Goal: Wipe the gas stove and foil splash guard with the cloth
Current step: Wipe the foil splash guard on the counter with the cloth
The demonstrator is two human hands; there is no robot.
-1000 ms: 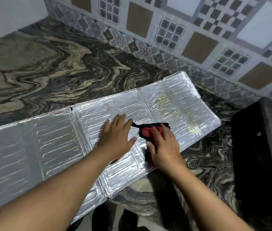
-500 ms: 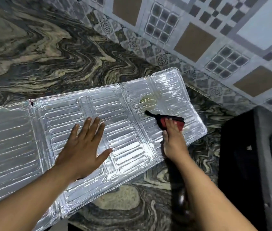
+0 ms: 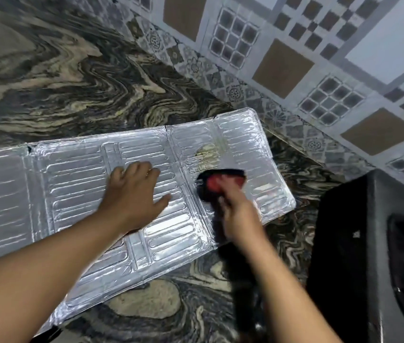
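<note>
Foil splash guard [image 3: 84, 184] lies flat on the marbled countertop [image 3: 47, 78]; left hand [image 3: 134, 191] presses it, fingers spread, holding nothing, while right hand [image 3: 235, 214], blurred, pushes the red-and-black cloth [image 3: 217, 180] on the right panel – curl of fingers can't be told. Best keep the foil pinned and rub short strokes over the yellowish grease patch [image 3: 207, 154] just beyond the cloth. Patterned wall tiles [image 3: 282, 65] behind, gas stove [image 3: 374, 243] at right edge, untouched
</note>
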